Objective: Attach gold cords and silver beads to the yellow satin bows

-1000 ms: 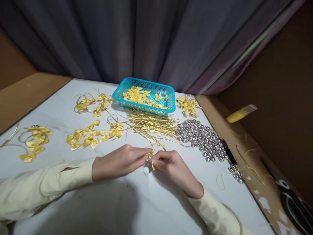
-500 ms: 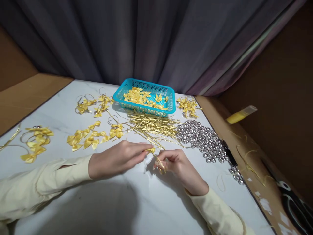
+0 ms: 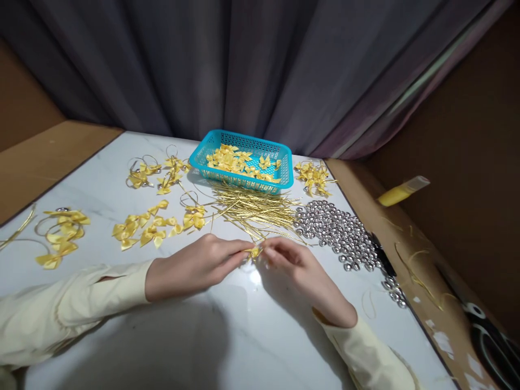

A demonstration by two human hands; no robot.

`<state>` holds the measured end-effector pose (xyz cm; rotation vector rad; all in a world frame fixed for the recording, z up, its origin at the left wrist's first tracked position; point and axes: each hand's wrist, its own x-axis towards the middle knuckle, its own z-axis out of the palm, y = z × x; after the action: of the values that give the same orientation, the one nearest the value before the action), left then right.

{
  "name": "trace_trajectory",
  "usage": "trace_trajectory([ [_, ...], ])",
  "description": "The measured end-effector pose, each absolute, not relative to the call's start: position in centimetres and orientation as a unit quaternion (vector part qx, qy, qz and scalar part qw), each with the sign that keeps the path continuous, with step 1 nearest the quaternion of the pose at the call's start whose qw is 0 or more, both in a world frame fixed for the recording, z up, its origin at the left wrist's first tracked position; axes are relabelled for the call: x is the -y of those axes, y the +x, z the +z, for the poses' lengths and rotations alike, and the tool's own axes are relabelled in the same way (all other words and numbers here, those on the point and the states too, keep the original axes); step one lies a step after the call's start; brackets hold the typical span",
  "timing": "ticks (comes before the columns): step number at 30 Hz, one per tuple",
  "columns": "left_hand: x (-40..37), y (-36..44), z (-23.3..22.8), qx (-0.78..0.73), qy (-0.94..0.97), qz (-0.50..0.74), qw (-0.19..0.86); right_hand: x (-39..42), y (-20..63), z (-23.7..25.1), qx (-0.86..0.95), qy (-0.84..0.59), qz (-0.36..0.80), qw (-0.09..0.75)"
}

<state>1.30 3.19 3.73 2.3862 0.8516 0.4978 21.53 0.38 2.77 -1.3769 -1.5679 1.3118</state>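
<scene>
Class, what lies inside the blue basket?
Yellow ribbon bows lie inside the blue basket, part of its perforated floor showing; anything beneath the heaped bows is hidden.

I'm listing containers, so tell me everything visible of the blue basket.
The basket looks like plastic: rectangular, open-topped, with perforated walls and floor and a smooth rim. It sits upright, slightly askew, near the far edge of the table. Yellow bows lie inside, densest at left; gold cords spread before it, contact unclear.

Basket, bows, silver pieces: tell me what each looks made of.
Basket: likely plastic, slightly glossy; molded-looking perforated walls.
Bows: probably satin ribbon; soft sheen, flat folded loops.
Silver pieces: mirror-bright; metal or metal-coated plastic, highlights leave it open.
</scene>
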Motion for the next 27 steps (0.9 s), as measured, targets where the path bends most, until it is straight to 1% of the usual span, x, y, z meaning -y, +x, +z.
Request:
trace_trajectory([
  [2, -3.3, 1.4, 3.8, -0.328, 0.886, 0.173, 0.279, -0.2, 21.5, 2.9, 0.637, -0.553, 0.375, 0.384],
  [4, -3.3, 1.5, 3.8, -0.332, 0.886, 0.168, 0.276, 0.2, 21.2, 3.1, 0.695, -0.54, 0.259, 0.399],
  [5, -3.3, 1.5, 3.8, -0.331, 0.887, 0.166, 0.275, 0.5, 21.0, 3.2, 0.727, -0.524, 0.219, 0.385],
  [7, -3.2, 1.5, 3.8, -0.328, 0.889, 0.163, 0.276, 1.0, 20.5, 3.2, 0.779, -0.501, 0.177, 0.332],
  [9, -3.1, 1.5, 3.7, -0.327, 0.888, 0.159, 0.281, 1.4, 20.0, 3.1, 0.801, -0.5, 0.172, 0.28],
  [12, -2.9, 1.5, 3.4, -0.324, 0.886, 0.158, 0.291, 1.6, 19.7, 2.6, 0.803, -0.503, 0.202, 0.248],
  [19, -2.9, 1.4, 3.2, -0.304, 0.893, 0.169, 0.286, 0.8, 20.2, 2.1, 0.78, -0.481, 0.274, 0.291],
  [27, -3.1, 1.2, 3.4, -0.315, 0.897, 0.139, 0.277, 1.0, 20.3, 2.3, 0.79, -0.5, 0.226, 0.274],
])
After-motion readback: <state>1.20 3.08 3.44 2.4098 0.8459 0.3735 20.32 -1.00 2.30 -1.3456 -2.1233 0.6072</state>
